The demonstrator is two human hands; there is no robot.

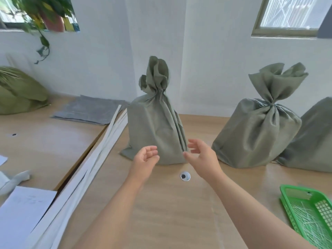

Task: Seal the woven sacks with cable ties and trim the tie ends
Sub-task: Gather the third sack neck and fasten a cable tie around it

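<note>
Two bare hands, the left hand [146, 156] and right hand [201, 154], hover with fingers spread and grasping nothing on either side of a gathered green sack [155, 126] standing upright mid-table [170, 203]. A tied sack [258, 130] stands to its right, near a green basket [287, 205] of cable ties [305, 218].

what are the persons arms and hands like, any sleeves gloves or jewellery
Both forearms are bare right to the bottom of the frame, with no sleeves showing. The left hand and right hand wear no gloves, and no rings, watch or bracelets show on the fingers or wrists.
</note>
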